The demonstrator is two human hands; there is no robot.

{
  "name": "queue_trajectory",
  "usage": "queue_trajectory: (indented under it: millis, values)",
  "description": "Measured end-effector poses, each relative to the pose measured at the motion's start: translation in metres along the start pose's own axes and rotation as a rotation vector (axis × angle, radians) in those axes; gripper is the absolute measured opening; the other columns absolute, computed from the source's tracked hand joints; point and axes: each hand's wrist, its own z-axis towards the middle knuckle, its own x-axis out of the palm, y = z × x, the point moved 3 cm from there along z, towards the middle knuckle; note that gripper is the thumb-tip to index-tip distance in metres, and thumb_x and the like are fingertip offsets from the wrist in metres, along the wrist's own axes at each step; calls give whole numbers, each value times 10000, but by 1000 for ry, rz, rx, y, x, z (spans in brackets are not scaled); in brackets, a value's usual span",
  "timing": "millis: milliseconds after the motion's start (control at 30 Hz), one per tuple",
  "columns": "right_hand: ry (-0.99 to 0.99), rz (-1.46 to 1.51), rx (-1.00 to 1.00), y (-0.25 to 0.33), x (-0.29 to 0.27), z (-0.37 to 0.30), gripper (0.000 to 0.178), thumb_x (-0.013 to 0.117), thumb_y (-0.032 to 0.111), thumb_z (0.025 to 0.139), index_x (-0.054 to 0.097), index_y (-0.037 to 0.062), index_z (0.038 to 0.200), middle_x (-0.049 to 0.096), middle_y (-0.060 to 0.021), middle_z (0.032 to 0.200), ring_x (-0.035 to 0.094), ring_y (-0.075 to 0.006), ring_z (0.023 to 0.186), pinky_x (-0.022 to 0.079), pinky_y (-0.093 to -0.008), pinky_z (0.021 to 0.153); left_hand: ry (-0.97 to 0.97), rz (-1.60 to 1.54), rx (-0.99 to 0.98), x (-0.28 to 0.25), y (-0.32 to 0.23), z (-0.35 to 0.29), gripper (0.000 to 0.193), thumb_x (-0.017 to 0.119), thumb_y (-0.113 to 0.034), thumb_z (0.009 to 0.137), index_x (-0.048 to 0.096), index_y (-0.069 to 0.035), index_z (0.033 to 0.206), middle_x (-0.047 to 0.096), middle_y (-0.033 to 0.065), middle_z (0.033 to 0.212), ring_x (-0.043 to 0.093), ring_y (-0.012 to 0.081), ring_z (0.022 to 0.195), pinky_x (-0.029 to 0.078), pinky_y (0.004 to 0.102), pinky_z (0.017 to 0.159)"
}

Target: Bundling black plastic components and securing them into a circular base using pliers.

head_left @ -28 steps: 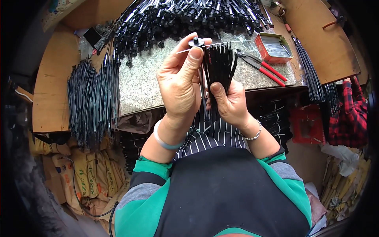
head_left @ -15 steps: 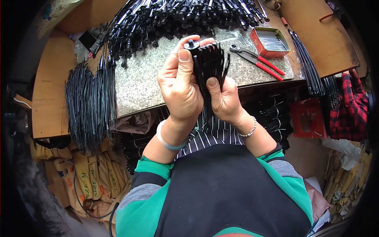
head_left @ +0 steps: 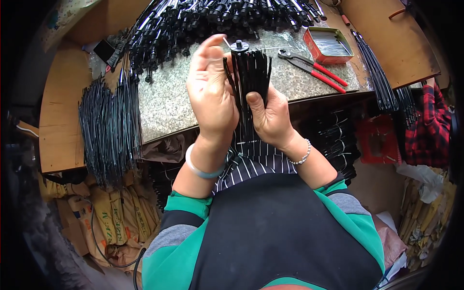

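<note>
My right hand [head_left: 271, 115] grips a bundle of thin black ribs [head_left: 254, 75], like those of an umbrella frame, its thumb pressed across the front. The bundle stands roughly upright over the table's near edge. At its top left sits a round black disc [head_left: 239, 46] with a short stub. My left hand [head_left: 210, 92] is beside the bundle, its fingers stretched upward and apart from the disc. A few loose ribs fan out toward its palm. By its raised fingertip shows a thin pale sliver, too small to make out.
Red-handled pliers [head_left: 321, 75] lie on the speckled tabletop [head_left: 164, 101], next to a red tin [head_left: 331, 46] of thin metal wires. Black rods with capped ends [head_left: 217, 19] are heaped at the back. Dark rib bundles [head_left: 108, 130] hang over the left edge, others [head_left: 379, 79] at right.
My left hand has let go of the disc, its fingers straightening and shifting left. The ribs on the left side now spread apart. My right hand keeps its grip, moved slightly left.
</note>
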Motion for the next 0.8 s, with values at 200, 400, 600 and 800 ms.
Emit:
queue_trajectory:
  millis: [200, 400, 600, 800]
  values:
    - [-207, -267, -137, 5, 0, 0, 267, 523, 276, 899, 492, 23, 979, 587, -157, 723, 602, -356, 645, 466, -383, 531, -97, 362, 285, 14, 0, -9, 300, 481, -186, 935, 524, 21, 1148, 613, 26, 832, 567, 44, 739, 459, 159, 634]
    - [-159, -205, -164, 8, -7, 0, 218, 472, 213, 919, 527, 15, 989, 590, -156, 740, 606, -343, 638, 469, -367, 541, -102, 270, 238, 11, 2, -10, 273, 511, -148, 918, 557, 37, 1113, 631, 42, 827, 567, 47, 700, 462, 159, 625]
    - [-108, -135, -159, 7, -7, 2, 240, 437, 192, 928, 548, 7, 1036, 597, -181, 787, 606, -355, 676, 475, -366, 569, -63, 281, 235, 7, 5, -12, 293, 510, -166, 917, 546, 38, 1123, 633, 41, 828, 569, 52, 703, 463, 164, 631]
    - [-81, -192, -138, 8, -12, 7, 250, 433, 199, 932, 542, 5, 1047, 596, -190, 801, 597, -374, 682, 473, -376, 576, -127, 282, 242, 4, 9, -11, 273, 535, -172, 909, 568, 33, 1085, 614, 31, 842, 537, 49, 730, 443, 172, 667]
